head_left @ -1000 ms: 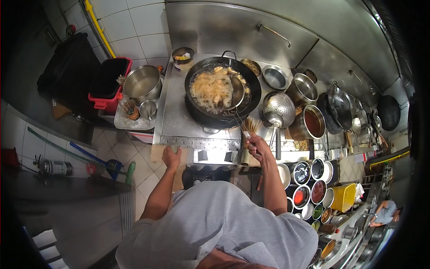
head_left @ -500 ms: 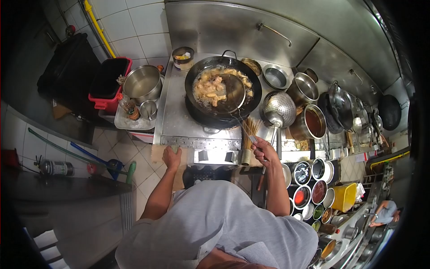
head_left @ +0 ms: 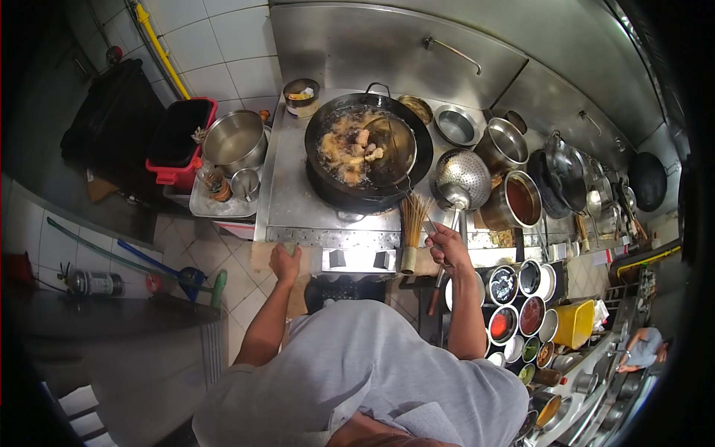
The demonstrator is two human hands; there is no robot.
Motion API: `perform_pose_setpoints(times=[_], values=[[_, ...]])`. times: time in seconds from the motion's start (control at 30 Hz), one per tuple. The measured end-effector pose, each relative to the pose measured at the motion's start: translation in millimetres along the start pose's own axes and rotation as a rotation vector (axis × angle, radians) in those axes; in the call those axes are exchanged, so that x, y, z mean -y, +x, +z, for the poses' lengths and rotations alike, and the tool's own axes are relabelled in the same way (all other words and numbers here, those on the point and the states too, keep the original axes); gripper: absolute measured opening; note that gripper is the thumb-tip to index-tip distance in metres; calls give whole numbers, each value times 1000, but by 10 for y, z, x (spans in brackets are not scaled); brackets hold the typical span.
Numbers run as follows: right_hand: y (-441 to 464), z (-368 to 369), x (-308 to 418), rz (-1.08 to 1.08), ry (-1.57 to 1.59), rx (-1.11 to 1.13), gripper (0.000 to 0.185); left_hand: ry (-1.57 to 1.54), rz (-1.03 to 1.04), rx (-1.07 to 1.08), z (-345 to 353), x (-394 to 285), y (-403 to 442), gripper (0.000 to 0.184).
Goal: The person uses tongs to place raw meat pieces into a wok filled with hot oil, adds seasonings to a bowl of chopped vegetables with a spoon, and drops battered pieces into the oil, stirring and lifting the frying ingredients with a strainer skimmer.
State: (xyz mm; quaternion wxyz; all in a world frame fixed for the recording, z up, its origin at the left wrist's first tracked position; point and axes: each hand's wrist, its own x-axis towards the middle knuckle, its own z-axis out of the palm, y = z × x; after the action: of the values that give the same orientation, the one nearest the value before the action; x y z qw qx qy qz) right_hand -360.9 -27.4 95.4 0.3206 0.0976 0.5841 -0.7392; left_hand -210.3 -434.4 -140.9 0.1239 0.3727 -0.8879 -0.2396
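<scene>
My right hand [head_left: 448, 247] is wrapped round the handle of a wire skimmer [head_left: 398, 158]. The skimmer's round mesh head is in the right side of a black wok [head_left: 316, 112] of bubbling oil. Battered pieces of food [head_left: 363, 147], perhaps meat, lie at the skimmer's left edge, and others are half sunk in foam. My left hand [head_left: 285, 263] is closed at the stove's front edge, by a brown board or cloth; a small greenish thing shows at its fingers, too unclear to name. A bamboo brush [head_left: 414, 231] stands just left of my right hand.
A perforated ladle [head_left: 462, 179] and a pot of reddish sauce [head_left: 523, 200] are right of the wok. Several seasoning tubs [head_left: 532, 316] stand nearer me. A steel pot [head_left: 235, 139] is at left. Another person [head_left: 642, 350] is far right.
The skimmer and my right hand have shifted slightly right. The food pieces, heaped before, have spread and sunk into the foaming oil, leaving a small cluster on top. My left hand stays put.
</scene>
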Motion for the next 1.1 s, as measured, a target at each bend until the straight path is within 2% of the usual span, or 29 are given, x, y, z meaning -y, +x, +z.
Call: perform_pose_setpoints(times=[0.03,0.1,0.23,0.43,0.63,0.7,0.73,0.9,0.97,1.0,1.1], values=[[-5,19,-12,-1,2,-1,29,2,17,-20,8,6,4,60],[-76,128,14,-27,-199,-84,31,-5,16,-9,-17,-24,1,60],[-84,48,59,-20,-135,-61,35,-11,3,4,-9,-1,9,60],[-123,63,27,-80,-190,-179,47,2,-8,2,2,-1,7,60],[-96,158,-103,-221,-509,-265,50,-9,-12,11,-18,-22,0,58],[-56,276,-181,-390,-663,-308,46,-6,-10,13,-16,-23,3,58],[-65,322,-197,-386,-672,-326,44,-3,-10,13,-13,-24,5,58],[166,477,-277,-489,-706,-271,44,-6,-10,5,-3,-22,4,58],[410,453,-438,-609,-691,-216,44,1,-14,-3,-1,-15,4,58],[247,702,-266,-502,-609,-191,43,-4,-18,4,0,-17,5,58],[491,795,-356,-531,-769,-127,42,-11,-29,16,-8,-9,11,57]])
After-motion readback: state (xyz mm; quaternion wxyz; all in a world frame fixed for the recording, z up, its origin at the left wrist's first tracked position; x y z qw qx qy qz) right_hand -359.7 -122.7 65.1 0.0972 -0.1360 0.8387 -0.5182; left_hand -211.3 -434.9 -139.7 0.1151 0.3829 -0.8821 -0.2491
